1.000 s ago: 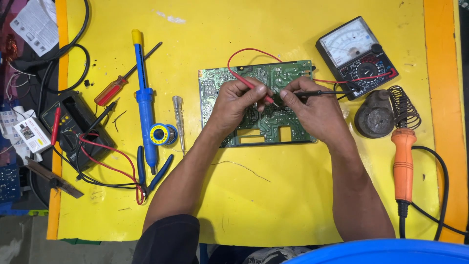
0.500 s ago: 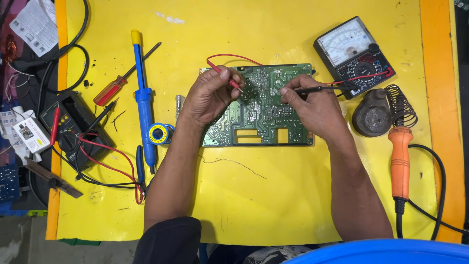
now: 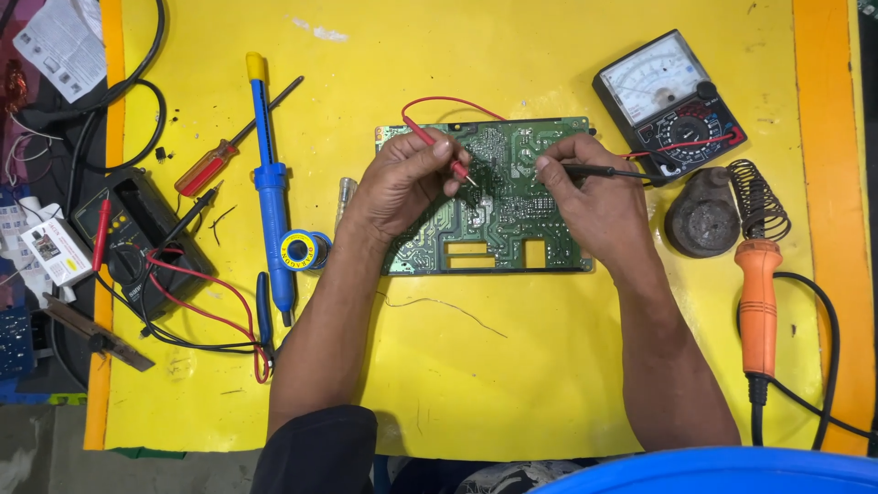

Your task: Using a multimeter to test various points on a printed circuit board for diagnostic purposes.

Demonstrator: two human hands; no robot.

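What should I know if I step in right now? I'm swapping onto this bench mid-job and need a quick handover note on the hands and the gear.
Left hand: pinches the red probe, tip down on the green circuit board.
Right hand: holds the black probe, tip on the board near its upper middle.
Board lies flat on the yellow mat, solder side up. Both leads run to the analog meter at upper right.
Soldering iron rests in its stand, untouched; solder reel and desoldering pump lie to the left.
Done: both probes placed. Left: the needle reading cannot be made out from here.
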